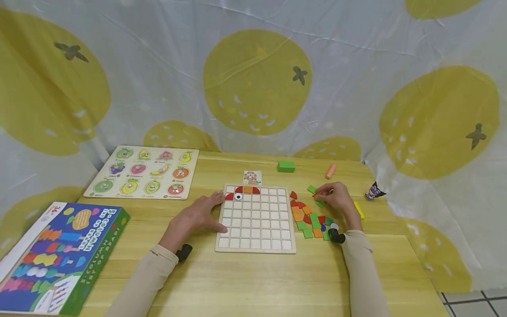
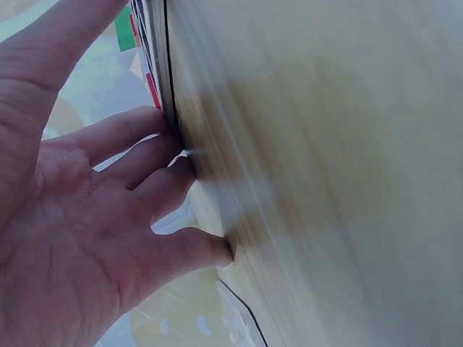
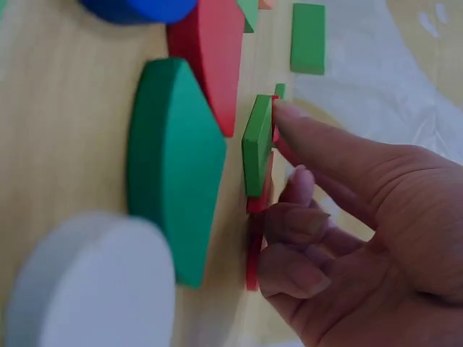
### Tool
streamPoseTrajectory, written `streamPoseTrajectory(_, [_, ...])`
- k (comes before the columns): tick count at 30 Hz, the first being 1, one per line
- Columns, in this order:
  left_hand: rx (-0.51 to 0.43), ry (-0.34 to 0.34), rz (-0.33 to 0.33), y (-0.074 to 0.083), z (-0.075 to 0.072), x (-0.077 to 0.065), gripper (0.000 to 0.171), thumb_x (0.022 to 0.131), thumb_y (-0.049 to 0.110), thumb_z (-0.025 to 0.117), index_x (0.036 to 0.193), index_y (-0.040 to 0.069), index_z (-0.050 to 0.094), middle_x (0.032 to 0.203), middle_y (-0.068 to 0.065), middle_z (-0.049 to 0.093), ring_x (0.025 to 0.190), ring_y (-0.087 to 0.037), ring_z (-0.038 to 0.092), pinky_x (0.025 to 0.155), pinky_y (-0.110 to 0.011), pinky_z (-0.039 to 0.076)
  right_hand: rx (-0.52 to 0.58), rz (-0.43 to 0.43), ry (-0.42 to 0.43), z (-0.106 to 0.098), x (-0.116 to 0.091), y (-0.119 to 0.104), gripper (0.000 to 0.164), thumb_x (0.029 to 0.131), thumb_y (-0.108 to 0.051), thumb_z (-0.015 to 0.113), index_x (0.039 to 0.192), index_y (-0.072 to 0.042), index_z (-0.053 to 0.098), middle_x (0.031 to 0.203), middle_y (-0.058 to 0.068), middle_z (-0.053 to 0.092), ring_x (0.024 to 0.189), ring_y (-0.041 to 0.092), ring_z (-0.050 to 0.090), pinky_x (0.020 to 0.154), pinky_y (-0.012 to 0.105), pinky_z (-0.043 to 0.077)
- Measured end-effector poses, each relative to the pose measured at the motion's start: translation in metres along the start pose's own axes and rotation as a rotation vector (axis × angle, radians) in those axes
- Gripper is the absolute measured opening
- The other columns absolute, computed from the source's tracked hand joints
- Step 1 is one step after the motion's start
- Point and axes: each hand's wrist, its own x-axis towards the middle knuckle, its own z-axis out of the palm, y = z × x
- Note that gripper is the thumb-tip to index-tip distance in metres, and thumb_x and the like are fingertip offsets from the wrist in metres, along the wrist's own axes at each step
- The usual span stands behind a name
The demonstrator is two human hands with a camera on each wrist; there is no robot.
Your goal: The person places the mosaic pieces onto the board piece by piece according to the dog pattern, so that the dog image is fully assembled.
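Note:
A wooden grid board [image 1: 260, 222] lies in the middle of the table. Along its top rows sit red quarter-round pieces, an orange square [image 1: 247, 189] and a round eye piece [image 1: 238, 197]. My left hand [image 1: 198, 215] rests at the board's left side, fingers spread, thumb by the lower part of that edge. To the right of the board, my right hand [image 1: 338, 198] pinches a small red piece [image 1: 314, 195] between thumb and fingertip, mostly covered by them. Green tiles lie around those fingertips, one green tile [image 3: 257, 144] close in front of the thumb. A picture card [image 1: 252, 177] lies behind the board.
Loose red, orange and green pieces [image 1: 308, 233] spread between board and right hand. Farther back are a green block [image 1: 286, 166] and an orange stick [image 1: 330, 171]. A small figurine [image 1: 374, 191] stands far right. A fruit puzzle [image 1: 142, 172] and a toy box [image 1: 59, 257] lie left.

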Motion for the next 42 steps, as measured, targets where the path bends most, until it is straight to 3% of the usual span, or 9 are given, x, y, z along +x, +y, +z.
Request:
streamPoseTrajectory(6, [-0.001,-0.004,-0.004,0.0014,0.0004,-0.0005,0.108,0.082,0.045,0.095,0.167,0.008,0.04,0.177,-0.015,0.026,0.16,-0.052,0.024,0.128,-0.065,0.026,-0.013,0.051,-0.01,0.0015,0.0033,-0.003,0.014,0.093,-0.004,0.084,0.102,0.007,0.08,0.085,0.015,0.072,0.077,0.02,0.056,0.067,0.025,0.046])
streamPoseTrajectory(17, [-0.008,-0.005,-0.014,-0.0002,-0.0009,-0.0003,0.109,0.081,0.043,0.096,0.167,0.008,0.039,0.178,-0.015,0.026,0.16,-0.051,0.023,0.128,-0.065,0.026,-0.043,0.054,-0.056,0.0048,0.0057,-0.0063,0.011,0.093,-0.003,0.084,0.096,0.006,0.079,0.086,0.011,0.073,0.076,0.02,0.055,0.068,0.026,0.047])
streamPoseTrajectory(24, [-0.004,-0.006,-0.015,-0.0008,-0.0006,0.0,0.11,0.081,0.045,0.096,0.168,0.01,0.039,0.178,-0.014,0.026,0.16,-0.051,0.024,0.126,-0.067,0.028,-0.057,0.071,-0.054,0.0013,0.0008,-0.0061,0.019,0.091,-0.01,0.088,0.098,0.005,0.077,0.088,0.011,0.072,0.078,0.022,0.058,0.072,0.03,0.05])
streamPoseTrajectory(31, [-0.005,-0.004,-0.021,-0.0007,0.0,-0.0007,0.109,0.081,0.046,0.096,0.168,0.01,0.039,0.178,-0.014,0.026,0.16,-0.051,0.024,0.126,-0.066,0.028,-0.063,0.033,-0.034,-0.0023,-0.0028,-0.003,0.018,0.088,-0.011,0.091,0.09,0.004,0.08,0.083,0.011,0.077,0.072,0.017,0.06,0.067,0.027,0.05])
streamPoseTrajectory(42, [-0.004,-0.004,-0.019,-0.0008,0.0009,-0.0001,0.109,0.081,0.046,0.095,0.168,0.01,0.039,0.178,-0.014,0.026,0.16,-0.05,0.025,0.126,-0.065,0.029,-0.038,0.01,-0.061,-0.0011,-0.0023,-0.0014,0.011,0.09,-0.004,0.088,0.088,0.0,0.077,0.084,0.007,0.074,0.075,0.021,0.059,0.071,0.029,0.051])
